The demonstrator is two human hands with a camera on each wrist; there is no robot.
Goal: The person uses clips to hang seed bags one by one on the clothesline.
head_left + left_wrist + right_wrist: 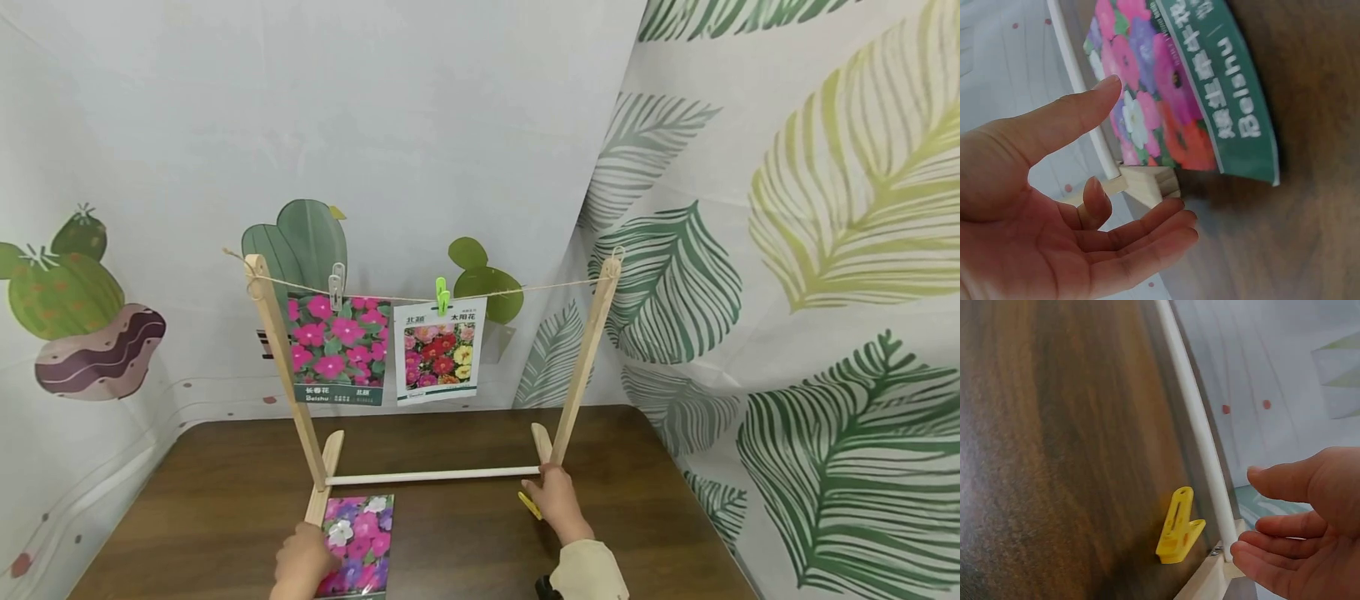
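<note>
My left hand (302,558) is beside the front end of the stand's left wooden foot (319,496). In the left wrist view its thumb reaches over toward a seed packet (1147,94) with pink, purple and white flowers, and its loosely bent fingers are at the foot's end. That packet lies on the table, partly covered by the hand in the head view. My right hand (557,500) is at the base of the right post, its relaxed fingers right by the end of the white rod (1200,431). A yellow clothes peg (1179,528) lies on the table just left of it.
Between the two wooden posts (588,367) runs a string (555,286). A pink-flower packet (341,346) hangs from it by a greyish peg (337,287), and a white-bordered packet (438,396) by a green peg (442,296). Patterned cloth (450,125) stands behind the brown table (465,533).
</note>
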